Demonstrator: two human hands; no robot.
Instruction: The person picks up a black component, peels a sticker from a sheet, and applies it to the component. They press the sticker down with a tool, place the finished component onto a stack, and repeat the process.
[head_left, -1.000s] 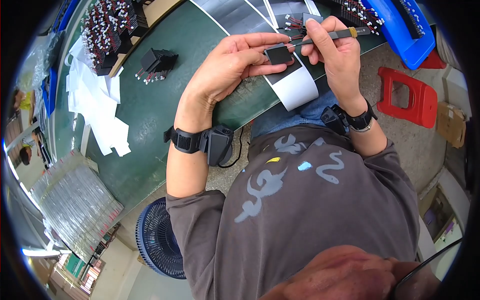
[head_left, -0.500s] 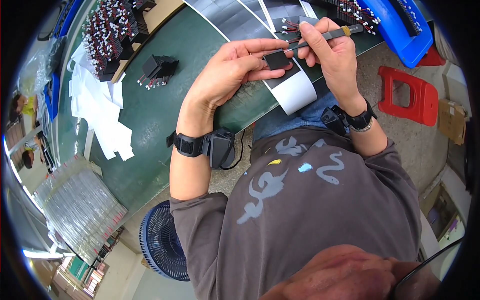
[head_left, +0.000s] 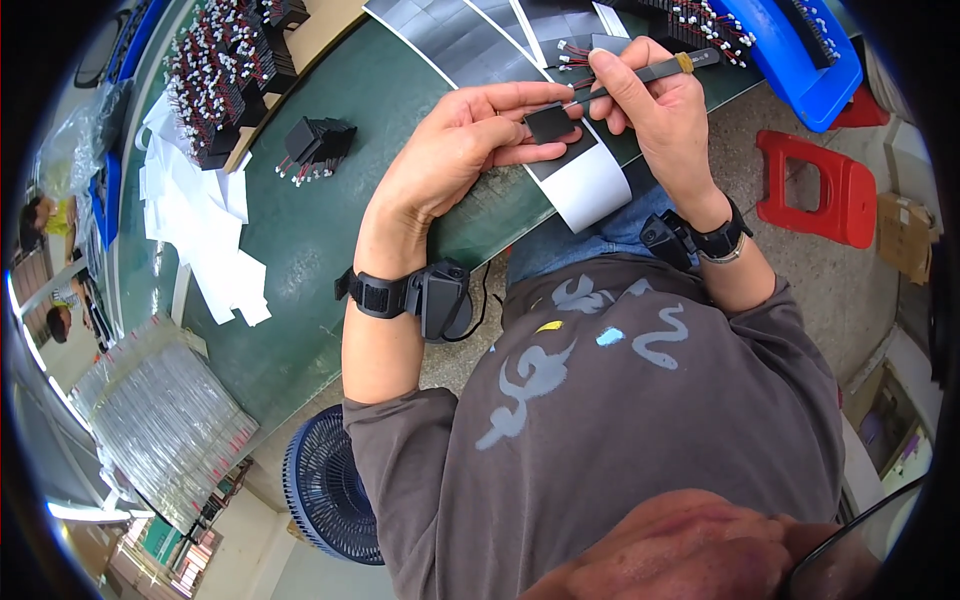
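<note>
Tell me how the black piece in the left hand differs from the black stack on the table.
The black piece is held in the left hand; the black stack rests on the green table.
The black piece looks single and flat; the black stack is bulkier, several pieces together, with white connectors at its lower side.
Both are black.

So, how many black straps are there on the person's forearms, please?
2: the left strap is around the left forearm, and the right strap is around the right forearm. I see no others there.
</note>
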